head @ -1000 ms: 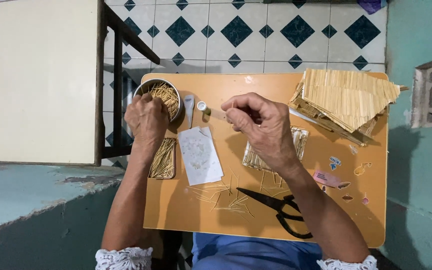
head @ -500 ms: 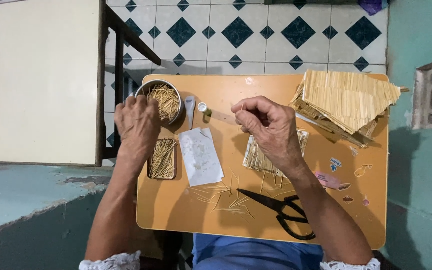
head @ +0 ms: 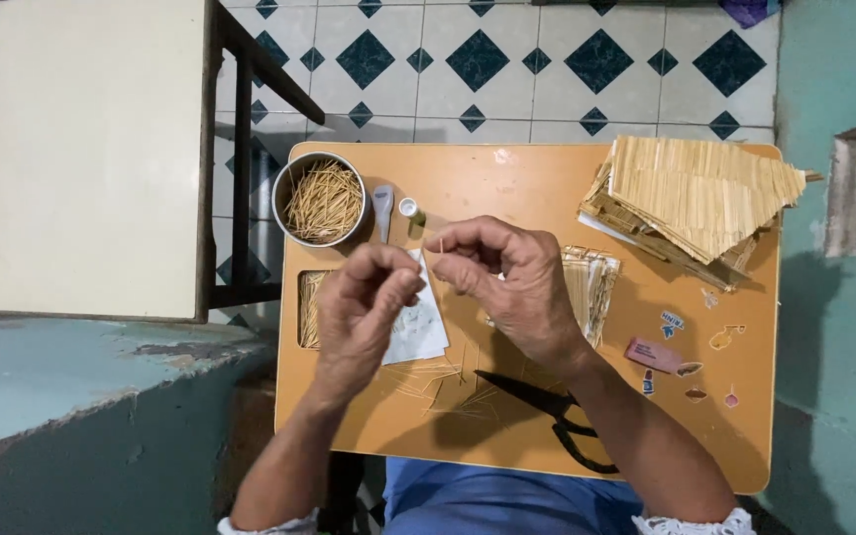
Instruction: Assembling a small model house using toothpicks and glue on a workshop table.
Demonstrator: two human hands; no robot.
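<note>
Toothpick [head: 441,245] upright, long axis vertical | right hand [head: 507,282] fingers pinching it; left hand [head: 364,302] fingers pressed together

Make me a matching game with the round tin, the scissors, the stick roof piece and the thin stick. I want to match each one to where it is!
Things:
1. round metal tin
2. black scissors
3. stick roof piece
4. thin stick

Places:
A. far right corner of the orange table
B. pinched in the fingertips of the right hand
C. far left corner of the table, full of sticks
D. near edge of the table, by the right forearm

Pairs: 1-C, 2-D, 3-A, 4-B
</note>
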